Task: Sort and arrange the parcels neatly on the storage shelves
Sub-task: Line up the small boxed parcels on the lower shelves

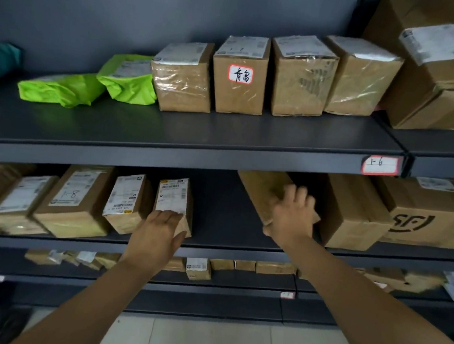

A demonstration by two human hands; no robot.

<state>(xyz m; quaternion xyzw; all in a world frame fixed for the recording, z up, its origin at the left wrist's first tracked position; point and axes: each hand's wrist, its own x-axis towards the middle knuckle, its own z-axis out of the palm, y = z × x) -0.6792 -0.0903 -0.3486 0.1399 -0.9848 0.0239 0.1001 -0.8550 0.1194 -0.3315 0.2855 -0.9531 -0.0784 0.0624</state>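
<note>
Fingers [296, 196] of right hand [291, 218] curled over upper near edge of tilted cardboard box [262, 190], thumb low at its near corner; grip blurred, exact contact not resolvable. Fingers [168, 216] of left hand [158, 231] straight and spread, laid flat against near face of small labelled parcel [174, 203], gripping nothing.

Tilted cardboard box: on middle shelf [215, 252], right of a bare gap, askew to its neighbours, just beside brown carton [351, 214] on the right; resting or raised, not determinable. Judged stiff-walled and fairly light, given handling by one hand alone; plain card, not slippery. Best taken across the short near end, fingers above and thumb below.

Small labelled parcel: upright at right end of a leaning row of parcels on the same shelf. Judged light and prone to tipping; glossy label smoother than card, so better pressed or pinched at bare cardboard sides.

Shelving: dark, smooth, probably metal, hence easy sliding of boxes. Upper shelf [196, 132] with two green poly mailers [61, 88], soft by the look, then four taped cartons [240, 74] in a straight row; red-bordered tag [379, 165] on its near lip. SF-printed carton [425, 218] at right of middle shelf. Lower shelf [160, 286] with smaller parcels, blurred. Pale tiled floor [210, 338] below; grey wall [150, 13] behind.
</note>
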